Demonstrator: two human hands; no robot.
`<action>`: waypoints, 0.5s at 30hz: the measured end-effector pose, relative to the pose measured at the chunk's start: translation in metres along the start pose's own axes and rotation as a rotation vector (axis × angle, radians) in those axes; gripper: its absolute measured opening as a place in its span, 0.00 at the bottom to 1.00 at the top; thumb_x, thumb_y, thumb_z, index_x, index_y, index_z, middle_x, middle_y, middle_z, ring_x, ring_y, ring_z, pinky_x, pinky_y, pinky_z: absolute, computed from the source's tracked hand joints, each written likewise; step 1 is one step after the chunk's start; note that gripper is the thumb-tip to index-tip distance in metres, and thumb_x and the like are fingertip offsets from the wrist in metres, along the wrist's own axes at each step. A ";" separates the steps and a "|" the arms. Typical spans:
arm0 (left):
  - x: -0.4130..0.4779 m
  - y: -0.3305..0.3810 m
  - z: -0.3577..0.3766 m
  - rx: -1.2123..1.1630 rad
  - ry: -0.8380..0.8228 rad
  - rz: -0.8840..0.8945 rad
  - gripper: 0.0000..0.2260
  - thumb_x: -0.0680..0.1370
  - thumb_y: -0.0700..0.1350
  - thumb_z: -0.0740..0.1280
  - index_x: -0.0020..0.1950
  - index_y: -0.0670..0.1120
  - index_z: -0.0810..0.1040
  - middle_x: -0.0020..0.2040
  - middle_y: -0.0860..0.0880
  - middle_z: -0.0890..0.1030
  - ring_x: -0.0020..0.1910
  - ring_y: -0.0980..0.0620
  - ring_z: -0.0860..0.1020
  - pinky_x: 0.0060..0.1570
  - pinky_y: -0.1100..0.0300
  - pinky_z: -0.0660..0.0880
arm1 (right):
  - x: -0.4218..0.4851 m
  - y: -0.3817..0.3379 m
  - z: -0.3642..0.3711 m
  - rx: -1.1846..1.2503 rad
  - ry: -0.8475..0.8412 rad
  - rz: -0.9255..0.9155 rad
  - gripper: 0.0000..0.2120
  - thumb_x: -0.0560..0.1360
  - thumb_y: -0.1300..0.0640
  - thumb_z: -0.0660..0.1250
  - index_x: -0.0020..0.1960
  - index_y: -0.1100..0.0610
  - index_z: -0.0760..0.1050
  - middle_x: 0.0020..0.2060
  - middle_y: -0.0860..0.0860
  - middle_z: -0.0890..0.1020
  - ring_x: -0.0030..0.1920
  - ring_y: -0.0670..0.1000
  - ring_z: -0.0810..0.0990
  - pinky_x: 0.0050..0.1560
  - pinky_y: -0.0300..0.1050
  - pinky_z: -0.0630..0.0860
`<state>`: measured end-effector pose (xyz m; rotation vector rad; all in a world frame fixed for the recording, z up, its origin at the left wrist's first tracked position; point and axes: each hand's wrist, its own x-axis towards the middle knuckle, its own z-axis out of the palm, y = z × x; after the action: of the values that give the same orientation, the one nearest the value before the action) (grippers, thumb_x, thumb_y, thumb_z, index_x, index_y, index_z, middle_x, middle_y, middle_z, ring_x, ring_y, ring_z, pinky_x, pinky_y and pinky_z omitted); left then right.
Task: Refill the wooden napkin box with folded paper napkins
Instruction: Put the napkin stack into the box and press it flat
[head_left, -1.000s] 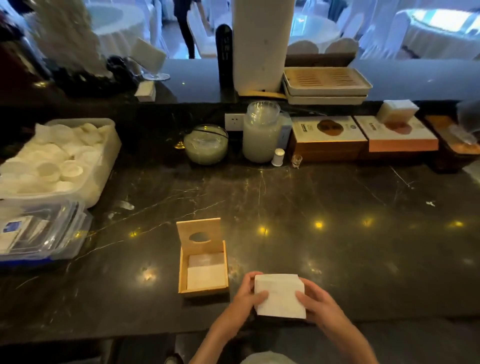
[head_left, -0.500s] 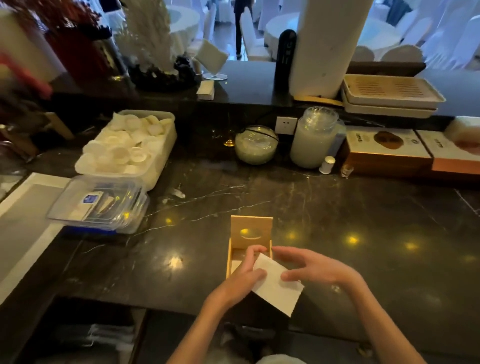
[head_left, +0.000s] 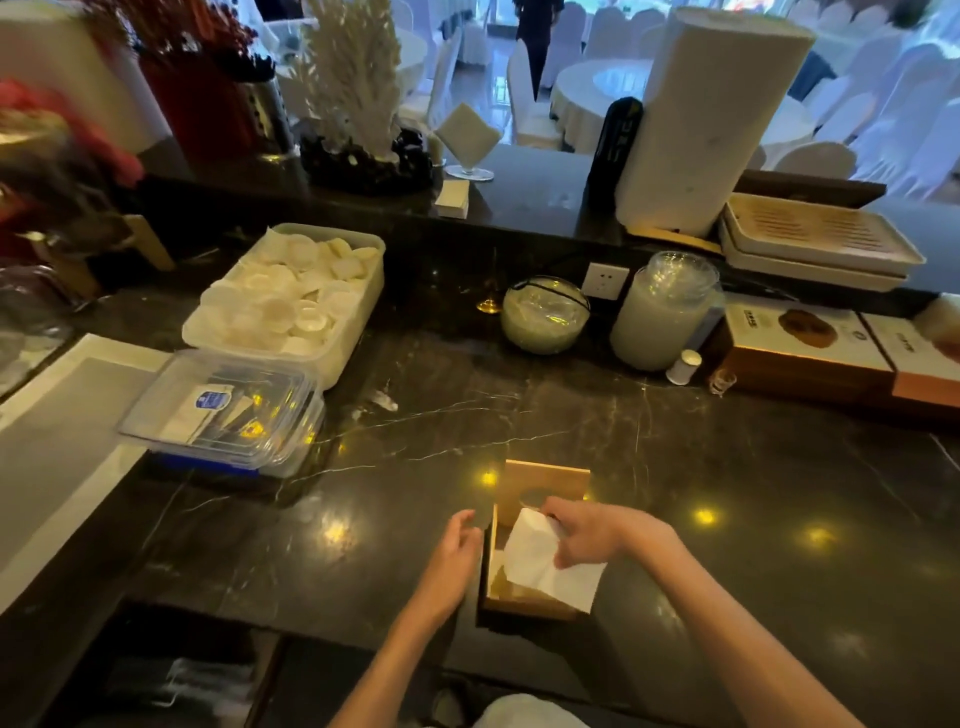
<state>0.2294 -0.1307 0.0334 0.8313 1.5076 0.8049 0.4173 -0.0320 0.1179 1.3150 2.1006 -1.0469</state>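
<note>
At the far left a grey mat with a white border (head_left: 62, 447) lies flat on the dark marble counter (head_left: 779, 519); just right of it sits a clear lidded plastic container (head_left: 223, 410) with a blue-labelled packet inside; behind that, touching its far edge, a white tub (head_left: 363, 306) is heaped with small white dishes. Nearer the camera, the left hand (head_left: 452, 561) has its fingers loosely spread and holds nothing; it hovers just beside the left wall of the wooden napkin box (head_left: 524, 603), whether touching I cannot tell. The box stands on the counter with its lid (head_left: 545, 480), which has an oval slot, tipped upright at the far side; a folded paper napkin (head_left: 545, 566) slants over the open box, one corner jutting past the near right edge. The right hand (head_left: 592, 530) pinches that napkin at its upper edge, thumb below and fingers above. Farther back and to the right, a round glass bowl (head_left: 545, 317) and a tall lidded glass jar (head_left: 660, 317) stand by the wall socket (head_left: 604, 280); a small white shaker (head_left: 684, 366) is beside the jar; flat printed boxes (head_left: 810, 343) line the right end; stacked trays (head_left: 815, 239) rest on the upper ledge.
</note>
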 end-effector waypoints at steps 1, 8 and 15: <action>0.002 -0.005 -0.002 0.003 -0.043 -0.025 0.19 0.84 0.50 0.55 0.76 0.55 0.61 0.71 0.48 0.70 0.65 0.50 0.72 0.64 0.53 0.71 | 0.006 -0.008 0.002 -0.037 -0.014 0.012 0.31 0.74 0.55 0.69 0.74 0.49 0.60 0.67 0.52 0.73 0.66 0.55 0.73 0.64 0.51 0.72; 0.012 -0.009 -0.009 -0.045 -0.154 -0.047 0.19 0.83 0.42 0.58 0.74 0.55 0.64 0.66 0.52 0.74 0.64 0.53 0.74 0.56 0.62 0.74 | 0.037 -0.027 0.009 -0.207 -0.178 0.081 0.29 0.76 0.59 0.65 0.75 0.52 0.61 0.71 0.55 0.71 0.69 0.57 0.69 0.67 0.52 0.69; 0.020 -0.016 -0.007 -0.002 -0.129 -0.039 0.18 0.81 0.36 0.59 0.67 0.53 0.71 0.64 0.50 0.76 0.58 0.58 0.76 0.46 0.67 0.75 | 0.051 -0.032 0.013 -0.256 -0.263 0.066 0.21 0.80 0.61 0.61 0.72 0.62 0.66 0.70 0.58 0.71 0.70 0.58 0.68 0.69 0.51 0.64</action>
<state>0.2199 -0.1215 0.0105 0.8348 1.4044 0.7106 0.3660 -0.0220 0.0858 1.0531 1.9069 -0.8400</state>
